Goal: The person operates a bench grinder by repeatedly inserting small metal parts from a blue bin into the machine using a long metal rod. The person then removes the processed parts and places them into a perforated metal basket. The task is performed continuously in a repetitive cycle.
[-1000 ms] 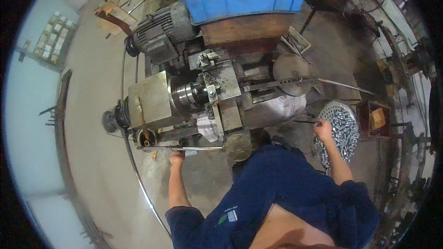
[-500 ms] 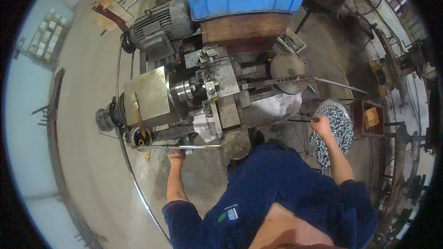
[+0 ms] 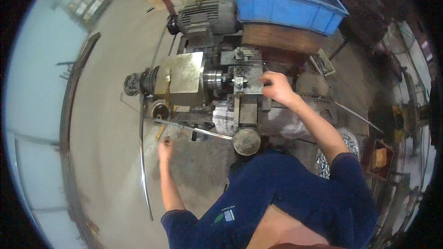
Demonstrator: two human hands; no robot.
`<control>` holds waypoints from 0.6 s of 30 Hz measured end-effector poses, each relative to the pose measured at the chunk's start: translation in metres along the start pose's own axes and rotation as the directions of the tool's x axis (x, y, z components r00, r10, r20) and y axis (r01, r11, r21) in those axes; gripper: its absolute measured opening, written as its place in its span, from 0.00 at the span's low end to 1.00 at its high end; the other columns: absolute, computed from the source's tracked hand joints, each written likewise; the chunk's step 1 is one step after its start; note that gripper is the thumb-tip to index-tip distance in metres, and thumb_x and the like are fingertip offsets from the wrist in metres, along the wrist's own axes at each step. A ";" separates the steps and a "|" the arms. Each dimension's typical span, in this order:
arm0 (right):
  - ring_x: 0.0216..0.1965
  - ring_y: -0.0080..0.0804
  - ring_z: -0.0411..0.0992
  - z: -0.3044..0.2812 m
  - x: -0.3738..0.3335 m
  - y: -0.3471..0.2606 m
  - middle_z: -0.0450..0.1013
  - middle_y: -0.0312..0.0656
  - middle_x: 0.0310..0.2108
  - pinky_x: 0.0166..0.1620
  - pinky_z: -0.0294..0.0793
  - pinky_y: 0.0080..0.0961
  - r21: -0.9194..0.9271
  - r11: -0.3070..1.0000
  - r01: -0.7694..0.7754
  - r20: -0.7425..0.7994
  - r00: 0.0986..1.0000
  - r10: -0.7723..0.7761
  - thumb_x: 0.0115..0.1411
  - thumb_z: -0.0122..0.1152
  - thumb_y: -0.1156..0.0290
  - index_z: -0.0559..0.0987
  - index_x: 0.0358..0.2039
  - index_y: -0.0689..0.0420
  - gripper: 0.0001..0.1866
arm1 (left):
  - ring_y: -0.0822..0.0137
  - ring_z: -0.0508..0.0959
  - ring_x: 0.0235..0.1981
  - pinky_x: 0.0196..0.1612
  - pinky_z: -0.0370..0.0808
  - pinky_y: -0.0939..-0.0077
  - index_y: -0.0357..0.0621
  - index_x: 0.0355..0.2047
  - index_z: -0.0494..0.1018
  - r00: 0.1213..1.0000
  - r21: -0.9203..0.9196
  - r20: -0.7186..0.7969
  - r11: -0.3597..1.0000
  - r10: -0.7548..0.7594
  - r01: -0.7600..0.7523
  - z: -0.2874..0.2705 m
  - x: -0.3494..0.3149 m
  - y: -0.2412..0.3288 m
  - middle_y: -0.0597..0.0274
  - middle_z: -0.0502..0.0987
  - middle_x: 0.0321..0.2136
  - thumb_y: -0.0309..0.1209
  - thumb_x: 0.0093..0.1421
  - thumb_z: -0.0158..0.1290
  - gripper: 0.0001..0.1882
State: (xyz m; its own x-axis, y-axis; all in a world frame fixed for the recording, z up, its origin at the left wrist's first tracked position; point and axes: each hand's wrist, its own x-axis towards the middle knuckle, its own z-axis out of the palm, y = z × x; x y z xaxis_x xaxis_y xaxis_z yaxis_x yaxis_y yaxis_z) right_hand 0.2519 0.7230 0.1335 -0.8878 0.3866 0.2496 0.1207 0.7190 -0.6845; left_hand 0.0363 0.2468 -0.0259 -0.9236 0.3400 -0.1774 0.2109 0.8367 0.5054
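My right hand [image 3: 278,86] is over the slide plate [image 3: 253,76] of a small lathe-like machine, fingers curled together in a pinch; whatever they hold, if anything, is hidden. To its left are a clamp block [image 3: 238,83] and the shiny round spindle [image 3: 213,79]. My left hand [image 3: 165,149] hangs lower left, just below a long bright metal lever [image 3: 198,130] and apart from it. Its fingers are blurred and small. A yellowish strip [image 3: 160,132] shows right above it. Near the lever's right end sits a round grey metal knob [image 3: 247,141].
A blue crate [image 3: 290,11] of small metal parts stands on a wooden box [image 3: 277,37] behind the machine. A motor [image 3: 207,17] lies at back left. Shiny small parts [image 3: 323,163] fill a round tray, partly behind my right arm. A long rod [image 3: 144,175] slants at left.
My right hand has moved from the round tray of parts up and left to the machine's slide plate. My left hand has dropped away from the lever, whose right end now tilts down. The view has shifted.
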 end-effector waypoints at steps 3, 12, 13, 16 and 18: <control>0.35 0.45 0.69 0.049 0.046 -0.016 0.72 0.46 0.30 0.41 0.69 0.33 -0.091 0.953 0.288 -0.001 0.957 -0.289 0.33 0.55 0.69 0.77 0.27 0.58 0.16 | 0.58 0.74 0.22 0.28 0.69 0.68 0.42 0.40 0.71 0.884 -0.066 -0.467 0.997 -0.001 -0.034 -0.095 -0.029 0.014 0.50 0.74 0.21 0.33 0.55 0.46 0.13; 0.36 0.47 0.68 0.110 0.083 -0.036 0.72 0.50 0.29 0.43 0.68 0.34 -0.375 0.901 0.220 0.331 0.939 -0.091 0.32 0.54 0.68 0.78 0.20 0.60 0.13 | 0.48 0.74 0.31 0.35 0.69 0.57 0.40 0.32 0.73 0.718 0.098 -0.506 0.796 -0.477 0.598 -0.083 -0.145 -0.059 0.45 0.75 0.27 0.54 0.54 0.42 0.27; 0.38 0.46 0.67 0.104 0.083 -0.042 0.72 0.50 0.31 0.44 0.67 0.34 -0.383 0.896 0.226 0.401 0.914 -0.059 0.33 0.54 0.67 0.78 0.24 0.62 0.16 | 0.47 0.74 0.31 0.35 0.69 0.57 0.39 0.31 0.73 0.705 0.076 -0.458 0.767 -0.541 0.638 -0.076 -0.151 -0.042 0.45 0.75 0.27 0.55 0.53 0.43 0.28; 0.40 0.44 0.67 0.104 0.083 -0.038 0.72 0.49 0.33 0.45 0.66 0.33 -0.430 0.861 0.273 0.428 0.901 -0.072 0.35 0.55 0.65 0.78 0.26 0.61 0.17 | 0.47 0.74 0.31 0.35 0.69 0.57 0.38 0.28 0.73 0.686 0.076 -0.439 0.737 -0.580 0.672 -0.055 -0.168 -0.001 0.46 0.75 0.27 0.60 0.50 0.44 0.32; 0.40 0.43 0.67 0.101 0.081 -0.042 0.72 0.48 0.33 0.44 0.66 0.32 -0.440 0.845 0.303 0.446 0.891 -0.088 0.35 0.55 0.65 0.78 0.26 0.60 0.16 | 0.47 0.75 0.30 0.33 0.69 0.57 0.37 0.26 0.73 0.694 0.063 -0.485 0.771 -0.531 0.634 -0.024 -0.179 0.014 0.46 0.75 0.24 0.57 0.49 0.47 0.30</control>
State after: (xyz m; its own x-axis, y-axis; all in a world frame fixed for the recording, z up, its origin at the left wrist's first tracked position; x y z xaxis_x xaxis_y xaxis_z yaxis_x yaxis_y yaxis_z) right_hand 0.1299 0.6658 0.1131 -0.9994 0.0236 -0.0234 0.0279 0.9790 -0.2018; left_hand 0.1969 0.1873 0.0331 -0.9087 -0.4170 0.0182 -0.4029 0.8876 0.2234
